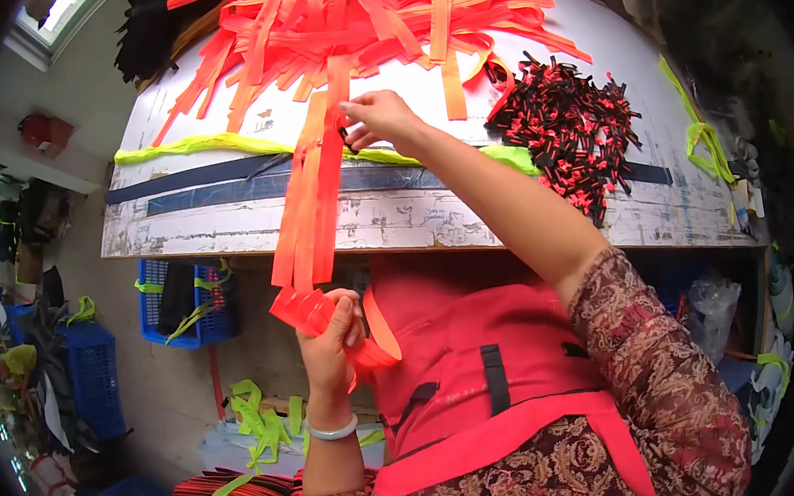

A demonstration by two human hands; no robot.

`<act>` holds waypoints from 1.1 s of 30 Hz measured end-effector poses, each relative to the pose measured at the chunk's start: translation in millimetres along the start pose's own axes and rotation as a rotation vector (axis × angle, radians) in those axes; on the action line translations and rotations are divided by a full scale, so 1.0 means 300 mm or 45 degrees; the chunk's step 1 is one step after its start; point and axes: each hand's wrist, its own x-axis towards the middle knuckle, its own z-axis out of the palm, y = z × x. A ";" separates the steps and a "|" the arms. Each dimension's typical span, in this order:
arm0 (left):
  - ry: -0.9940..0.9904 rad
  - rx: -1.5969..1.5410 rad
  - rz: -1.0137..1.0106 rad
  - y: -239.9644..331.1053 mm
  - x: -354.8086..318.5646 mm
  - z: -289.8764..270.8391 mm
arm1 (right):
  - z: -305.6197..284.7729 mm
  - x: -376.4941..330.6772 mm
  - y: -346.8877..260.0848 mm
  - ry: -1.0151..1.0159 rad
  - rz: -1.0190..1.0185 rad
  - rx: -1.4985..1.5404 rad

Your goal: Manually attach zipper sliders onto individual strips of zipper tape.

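Across the worktable (pixel 413 214) run strips (pixel 312 208), clasped by the left hand (pixel 332 338), fingers curled; the right hand (pixel 385 120), fingers bent, is at their edge, any pinch indistinct.

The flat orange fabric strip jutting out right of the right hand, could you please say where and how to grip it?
Probably by the near free end of the orange strip, pinched from the near side: that end lies flat and exposed, while the far part disappears into the orange pile.
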 end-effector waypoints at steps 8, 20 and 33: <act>-0.182 -0.059 -0.374 -0.070 0.065 0.045 | 0.038 -0.484 0.194 -0.451 -0.716 -0.601; -0.507 -0.097 -0.689 -0.145 0.120 0.171 | -0.122 -0.683 0.232 -0.057 -0.677 -0.702; -0.406 0.662 -0.279 -0.122 0.158 0.280 | -0.241 -0.707 0.245 -0.208 0.007 -0.110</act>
